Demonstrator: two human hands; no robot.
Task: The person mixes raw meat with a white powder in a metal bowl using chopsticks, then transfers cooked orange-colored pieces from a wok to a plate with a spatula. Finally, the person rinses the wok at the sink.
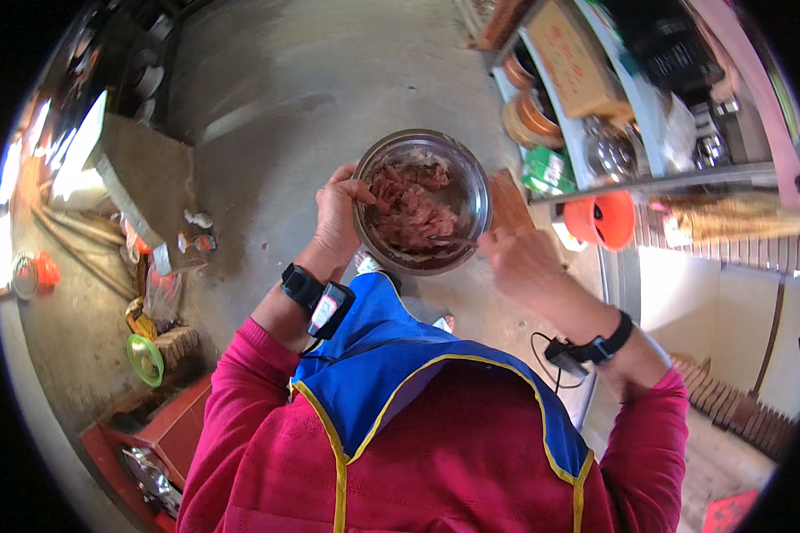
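Note:
A round stainless steel bowl (475,174) holds reddish minced meat (410,203), with pale residue smeared along its inner wall. My left hand (339,212) grips the bowl's left rim, the thumb over the edge. At the lower right rim, my right hand (517,263) is closed on the handle of a thin metal utensil (450,242); its far end sits in the meat and is blurred, so its kind cannot be told. The bowl is held in front of my blue apron, above the concrete floor.
Shelves at the upper right hold a cardboard box (570,60), brown pots (537,113) and a green package (547,171). Below them is an orange-red bucket (610,216). A brown board (509,203) lies beyond the bowl's right side. A green plastic basket (145,360) is at the left.

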